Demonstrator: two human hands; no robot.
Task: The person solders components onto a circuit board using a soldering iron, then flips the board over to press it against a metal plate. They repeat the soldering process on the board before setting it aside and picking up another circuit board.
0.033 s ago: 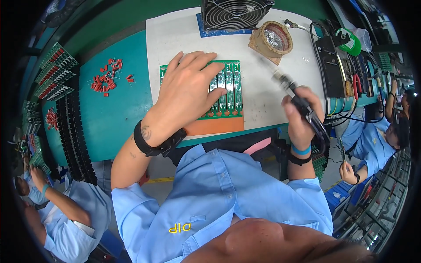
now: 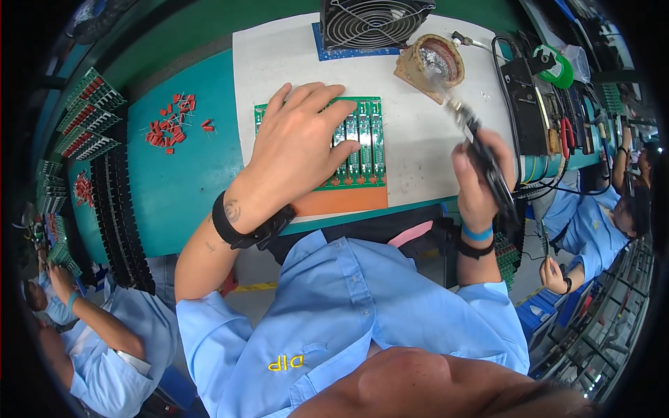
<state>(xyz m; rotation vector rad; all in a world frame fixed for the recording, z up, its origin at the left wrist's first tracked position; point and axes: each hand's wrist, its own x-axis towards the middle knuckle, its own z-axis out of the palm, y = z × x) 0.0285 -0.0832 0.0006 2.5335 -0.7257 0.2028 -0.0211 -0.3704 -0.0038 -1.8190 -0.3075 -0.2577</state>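
Observation:
My left hand [image 2: 296, 132] lies flat with fingers spread across a green panel of circuit boards [image 2: 371, 150], its thumb resting on the boards. Beneath the panel is an orange-brown sheet [image 2: 341, 203], which shows along the near edge. In my right hand [image 2: 477, 191] is a soldering iron [image 2: 490, 161] with a dark handle, fingers wrapped round it. Its metal end is smeared by motion and points up and left to the near rim of a round, crusted pot [image 2: 458, 68] with silvery bits inside. Whether the tip touches the pot, I cannot tell.
A fan [image 2: 376, 24] stands at the back. Loose red components [image 2: 167, 129] lie on the green mat to the left, beside black racks [image 2: 115, 202] and stacked boards [image 2: 90, 104]. A green solder spool [image 2: 555, 66] and pliers [image 2: 568, 132] are at right. Co-workers sit on both sides.
The soldering iron has swung rightward, its blurred tip going from left of the pot's base to the pot's near rim. My left hand and the board panel have stayed put.

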